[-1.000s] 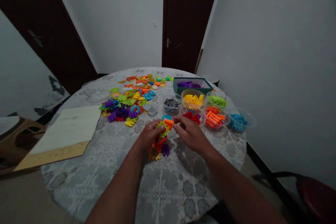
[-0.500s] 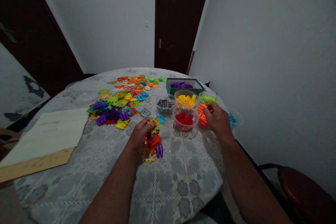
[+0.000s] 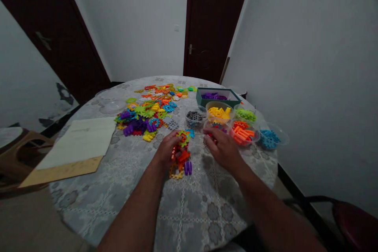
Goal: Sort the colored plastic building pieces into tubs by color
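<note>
My left hand (image 3: 168,151) is closed around a small handful of plastic building pieces, among them a green gear piece (image 3: 183,138) and red and orange ones. Just below it on the cloth lie a yellow gear piece (image 3: 176,174) and a purple piece (image 3: 188,168); a blue piece (image 3: 189,133) rests beyond. My right hand (image 3: 224,149) hovers in front of the bowl of red pieces (image 3: 219,121) and covers most of it. Its thumb and fingers are apart, with no piece visible between them. To its right stands the bowl of orange pieces (image 3: 242,134).
Bowls of grey (image 3: 196,116), yellow (image 3: 219,113), lime green (image 3: 246,115) and blue pieces (image 3: 269,138) cluster at the right. Behind them is a green box (image 3: 218,100) with purple pieces. A mixed pile (image 3: 141,120) spreads left; paper (image 3: 79,138) lies nearer the left edge.
My right hand has moved left, from the orange bowl to in front of the red bowl. My left hand keeps its pieces. The view has turned slightly left.
</note>
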The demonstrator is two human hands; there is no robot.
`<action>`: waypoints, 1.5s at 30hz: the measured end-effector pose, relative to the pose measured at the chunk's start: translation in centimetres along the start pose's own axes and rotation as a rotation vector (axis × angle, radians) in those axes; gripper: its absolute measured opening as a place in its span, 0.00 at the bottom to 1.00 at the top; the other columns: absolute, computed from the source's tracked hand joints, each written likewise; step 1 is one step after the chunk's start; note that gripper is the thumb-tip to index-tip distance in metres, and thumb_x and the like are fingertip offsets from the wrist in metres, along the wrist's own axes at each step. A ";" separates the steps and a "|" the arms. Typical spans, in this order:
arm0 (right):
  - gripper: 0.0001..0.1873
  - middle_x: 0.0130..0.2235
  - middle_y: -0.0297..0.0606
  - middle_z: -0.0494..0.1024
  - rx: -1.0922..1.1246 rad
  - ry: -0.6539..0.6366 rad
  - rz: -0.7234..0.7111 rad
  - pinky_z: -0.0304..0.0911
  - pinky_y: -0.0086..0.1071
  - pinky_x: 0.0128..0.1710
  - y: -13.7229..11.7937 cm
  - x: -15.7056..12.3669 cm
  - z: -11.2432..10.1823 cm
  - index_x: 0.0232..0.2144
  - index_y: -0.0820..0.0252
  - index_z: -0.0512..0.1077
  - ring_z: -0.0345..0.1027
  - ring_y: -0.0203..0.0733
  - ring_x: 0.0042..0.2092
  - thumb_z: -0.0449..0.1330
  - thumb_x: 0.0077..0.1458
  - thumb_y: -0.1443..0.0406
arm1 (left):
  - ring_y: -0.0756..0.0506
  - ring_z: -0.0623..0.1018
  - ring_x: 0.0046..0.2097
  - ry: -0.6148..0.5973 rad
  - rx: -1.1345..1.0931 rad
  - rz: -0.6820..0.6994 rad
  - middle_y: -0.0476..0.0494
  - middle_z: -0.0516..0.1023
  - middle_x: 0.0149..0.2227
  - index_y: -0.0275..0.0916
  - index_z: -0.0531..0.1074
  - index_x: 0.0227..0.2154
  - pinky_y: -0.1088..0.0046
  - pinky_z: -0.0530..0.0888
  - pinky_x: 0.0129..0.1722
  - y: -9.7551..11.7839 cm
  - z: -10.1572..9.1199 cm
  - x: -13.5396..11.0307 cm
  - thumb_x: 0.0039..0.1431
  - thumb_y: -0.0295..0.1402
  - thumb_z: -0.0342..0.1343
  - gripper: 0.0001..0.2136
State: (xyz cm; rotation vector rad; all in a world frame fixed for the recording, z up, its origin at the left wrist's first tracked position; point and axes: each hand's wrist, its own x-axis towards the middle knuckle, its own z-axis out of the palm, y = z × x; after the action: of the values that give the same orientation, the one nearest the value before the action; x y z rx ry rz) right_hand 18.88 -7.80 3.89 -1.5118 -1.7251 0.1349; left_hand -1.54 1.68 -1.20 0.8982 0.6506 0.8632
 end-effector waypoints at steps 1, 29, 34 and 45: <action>0.16 0.50 0.44 0.82 0.029 -0.052 -0.036 0.69 0.39 0.48 -0.9 0.0 1.1 0.55 0.57 0.75 0.76 0.44 0.42 0.57 0.67 0.64 | 0.53 0.72 0.22 -0.019 0.011 -0.003 0.48 0.77 0.30 0.39 0.72 0.45 0.83 0.60 0.16 0.1 0.0 -0.1 0.52 0.37 0.65 0.18; 0.23 0.48 0.59 0.83 -0.638 0.233 0.478 0.66 0.46 0.55 18.1 7.1 -12.9 0.53 0.71 0.78 0.77 0.56 0.49 0.55 0.59 0.67 | 0.50 0.81 0.29 0.034 0.016 0.010 0.41 0.82 0.46 0.41 0.69 0.44 0.82 0.68 0.18 0.4 0.3 -0.1 0.54 0.38 0.68 0.18; 0.19 0.48 0.58 0.82 -0.600 0.273 0.171 0.64 0.49 0.58 13.5 5.7 -10.1 0.47 0.69 0.79 0.75 0.57 0.52 0.53 0.61 0.66 | 0.48 0.81 0.28 0.054 0.047 0.026 0.42 0.83 0.41 0.42 0.71 0.46 0.79 0.71 0.19 0.2 0.2 0.1 0.52 0.40 0.70 0.21; 0.10 0.43 0.39 0.83 0.115 -0.081 0.003 0.68 0.35 0.45 -2.2 0.4 2.8 0.48 0.56 0.78 0.76 0.42 0.42 0.60 0.66 0.65 | 0.49 0.79 0.28 -0.124 0.201 0.079 0.46 0.81 0.34 0.41 0.76 0.44 0.76 0.74 0.26 0.3 0.2 -0.6 0.57 0.43 0.69 0.16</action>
State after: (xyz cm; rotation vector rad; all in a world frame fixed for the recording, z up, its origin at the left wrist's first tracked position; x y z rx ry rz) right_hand 15.47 -6.88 3.47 -1.4427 -1.7481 0.2960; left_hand -1.83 1.17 -0.72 1.1554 0.6042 0.8149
